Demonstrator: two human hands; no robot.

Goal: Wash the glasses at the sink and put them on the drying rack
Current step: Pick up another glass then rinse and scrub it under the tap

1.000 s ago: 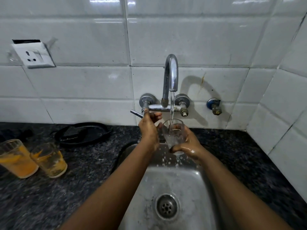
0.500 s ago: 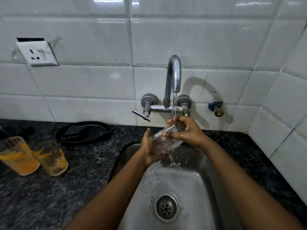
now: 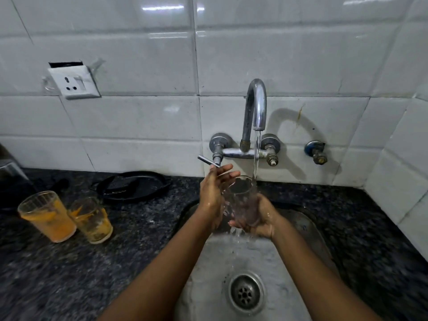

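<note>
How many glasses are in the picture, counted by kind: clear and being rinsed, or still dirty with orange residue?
Clear glass held under the tap: 1
Dirty glasses with orange residue on the counter: 2, a larger one and a smaller one
Total: 3

Glossy white tiles (image 3: 143,54) cover the wall and turn a corner on the right, catching streaks of ceiling light. A white socket plate (image 3: 73,82) hangs slightly crooked on the left. Below runs a dark speckled stone counter (image 3: 69,269), with 1 black pan (image 3: 133,185) lying against the wall.
</note>
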